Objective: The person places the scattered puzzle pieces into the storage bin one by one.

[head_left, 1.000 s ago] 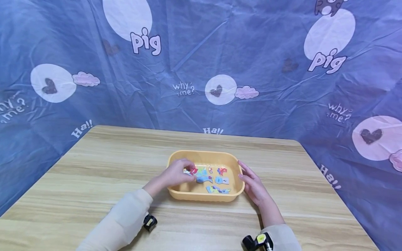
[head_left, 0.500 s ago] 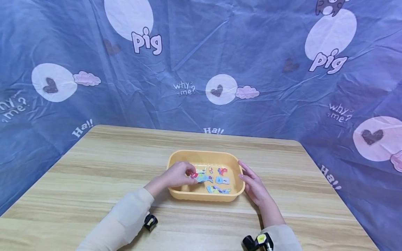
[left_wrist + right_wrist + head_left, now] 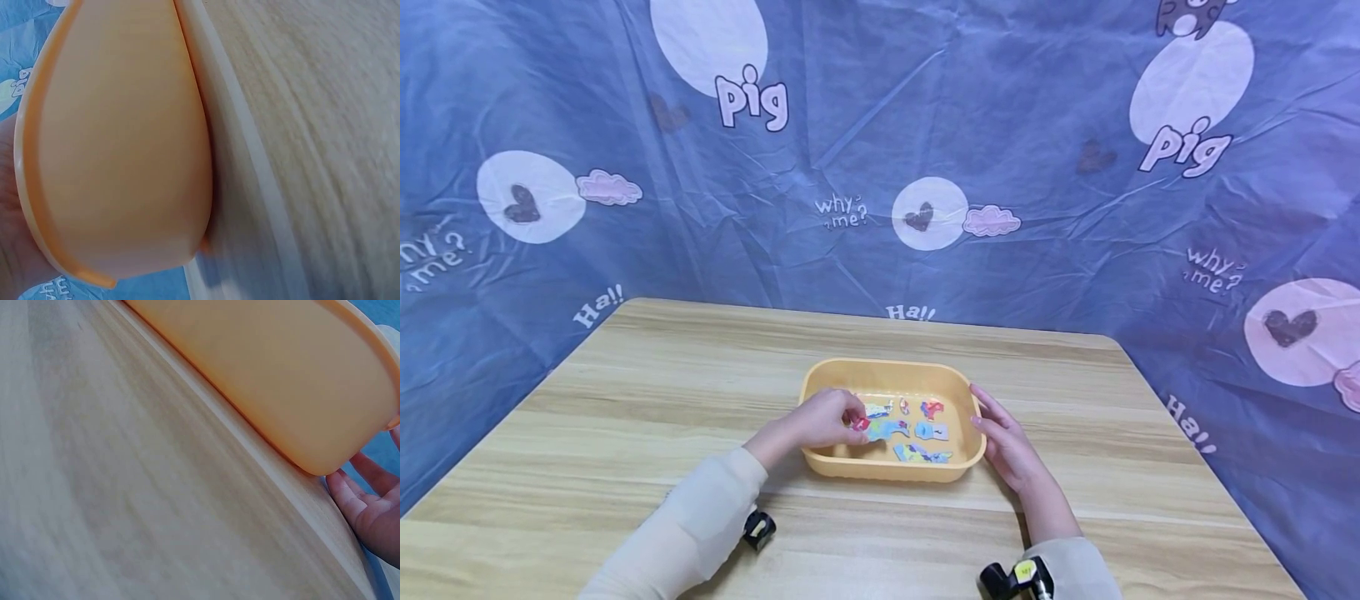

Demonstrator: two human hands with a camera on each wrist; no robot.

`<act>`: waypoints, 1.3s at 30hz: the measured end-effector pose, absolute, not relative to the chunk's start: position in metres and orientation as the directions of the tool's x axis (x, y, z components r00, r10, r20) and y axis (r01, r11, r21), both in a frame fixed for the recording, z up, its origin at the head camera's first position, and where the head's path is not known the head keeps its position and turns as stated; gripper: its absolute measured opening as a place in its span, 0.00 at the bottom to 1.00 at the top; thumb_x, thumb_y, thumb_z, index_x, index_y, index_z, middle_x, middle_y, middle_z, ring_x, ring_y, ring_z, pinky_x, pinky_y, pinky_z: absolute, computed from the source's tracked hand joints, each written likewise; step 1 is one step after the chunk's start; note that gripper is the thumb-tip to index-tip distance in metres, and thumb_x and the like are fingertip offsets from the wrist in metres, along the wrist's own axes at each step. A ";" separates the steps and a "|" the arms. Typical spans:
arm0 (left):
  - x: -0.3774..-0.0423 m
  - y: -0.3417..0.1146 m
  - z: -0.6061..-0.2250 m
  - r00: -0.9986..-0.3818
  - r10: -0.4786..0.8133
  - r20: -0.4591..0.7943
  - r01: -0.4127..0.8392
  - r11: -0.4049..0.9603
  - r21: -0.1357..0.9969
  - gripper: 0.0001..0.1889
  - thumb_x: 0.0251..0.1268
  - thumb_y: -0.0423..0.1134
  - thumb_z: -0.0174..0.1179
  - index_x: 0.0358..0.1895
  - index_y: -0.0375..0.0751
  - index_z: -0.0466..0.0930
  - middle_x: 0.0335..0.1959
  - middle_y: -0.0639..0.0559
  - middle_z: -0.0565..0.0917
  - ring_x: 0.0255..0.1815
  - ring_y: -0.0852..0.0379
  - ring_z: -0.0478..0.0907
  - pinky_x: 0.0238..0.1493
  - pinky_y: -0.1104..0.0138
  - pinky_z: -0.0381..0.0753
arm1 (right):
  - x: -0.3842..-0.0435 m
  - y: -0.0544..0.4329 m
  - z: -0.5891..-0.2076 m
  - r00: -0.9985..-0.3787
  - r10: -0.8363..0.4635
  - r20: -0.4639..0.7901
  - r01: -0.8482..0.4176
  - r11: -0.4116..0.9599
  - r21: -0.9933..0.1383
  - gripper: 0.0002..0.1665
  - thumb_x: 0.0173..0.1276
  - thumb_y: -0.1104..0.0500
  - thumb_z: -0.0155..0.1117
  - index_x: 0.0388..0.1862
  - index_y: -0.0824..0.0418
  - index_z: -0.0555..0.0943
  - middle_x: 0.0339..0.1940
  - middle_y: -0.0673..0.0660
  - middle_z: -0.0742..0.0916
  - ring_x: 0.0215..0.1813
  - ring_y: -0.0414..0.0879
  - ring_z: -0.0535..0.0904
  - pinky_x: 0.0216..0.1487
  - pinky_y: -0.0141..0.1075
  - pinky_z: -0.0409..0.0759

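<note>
My left hand [image 3: 827, 418] reaches over the near-left part of a yellow plastic bin [image 3: 887, 470]. Its thumb and fingers pinch a flat printed cutout [image 3: 860, 424], red at the held end and greenish further right. The cutout partly covers a blue cutout [image 3: 897, 428] on the bin floor. At the bin's right end, my right hand [image 3: 1011, 446] touches the outer wall and rim with extended fingers. The right wrist view shows those fingers [image 3: 345, 489] against the low end of the bin. The left wrist view mostly shows the bin's side wall [image 3: 119, 144], which hides the left fingertips.
Several other flat cutouts lie in the bin: a red one [image 3: 932, 409], a light blue one [image 3: 931, 431], a purple-yellow one [image 3: 921, 453] and a whitish one [image 3: 880, 409]. The bin stands on a wood-grain table [image 3: 700, 375]. Behind hangs a blue printed cloth [image 3: 850, 125].
My left hand has shifted slightly to the right and towards me, bringing the red-ended cutout from the whitish piece down to the blue one. The right hand stays at the bin's end.
</note>
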State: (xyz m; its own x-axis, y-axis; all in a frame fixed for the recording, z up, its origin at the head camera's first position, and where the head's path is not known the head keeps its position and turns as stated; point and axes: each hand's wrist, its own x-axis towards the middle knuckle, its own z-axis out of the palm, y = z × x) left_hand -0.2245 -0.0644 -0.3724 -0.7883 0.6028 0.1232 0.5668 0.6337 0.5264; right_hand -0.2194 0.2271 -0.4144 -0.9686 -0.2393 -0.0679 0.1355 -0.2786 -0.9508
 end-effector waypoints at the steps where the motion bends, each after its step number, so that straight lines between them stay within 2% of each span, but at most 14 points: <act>1: -0.224 -0.064 -0.373 -0.789 0.604 0.113 0.563 0.638 0.525 0.10 0.42 0.43 0.65 0.27 0.41 0.77 0.21 0.59 0.74 0.25 0.62 0.70 0.29 0.72 0.70 | -0.219 0.227 -0.415 -0.969 -0.239 -0.068 0.135 -0.277 -0.951 0.35 0.60 0.68 0.49 0.66 0.62 0.51 0.65 0.65 0.53 0.63 0.58 0.52 0.55 0.41 0.63; 23: -0.223 -0.061 -0.372 -0.762 0.647 0.022 0.586 0.675 0.448 0.11 0.42 0.43 0.65 0.16 0.46 0.71 0.12 0.61 0.68 0.16 0.65 0.62 0.20 0.73 0.64 | -0.221 0.226 -0.414 -0.969 -0.231 -0.085 0.150 -0.279 -0.949 0.35 0.61 0.67 0.48 0.66 0.59 0.51 0.66 0.63 0.52 0.63 0.57 0.53 0.55 0.39 0.63; 39: -0.222 -0.059 -0.373 -0.784 0.617 -0.067 0.548 0.740 0.390 0.11 0.42 0.41 0.66 0.15 0.46 0.71 0.14 0.59 0.69 0.18 0.63 0.64 0.22 0.72 0.65 | -0.220 0.226 -0.416 -0.971 -0.223 -0.085 0.147 -0.274 -0.951 0.35 0.60 0.67 0.49 0.66 0.60 0.52 0.65 0.64 0.53 0.63 0.57 0.53 0.54 0.38 0.65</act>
State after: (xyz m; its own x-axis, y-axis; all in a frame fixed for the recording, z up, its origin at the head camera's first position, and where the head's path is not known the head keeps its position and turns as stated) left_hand -0.2222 -0.0593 -0.3734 -0.7844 0.6167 -0.0668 0.5482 0.7396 0.3905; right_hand -0.2201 0.2264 -0.4155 -0.9710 -0.2231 -0.0855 0.1465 -0.2736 -0.9506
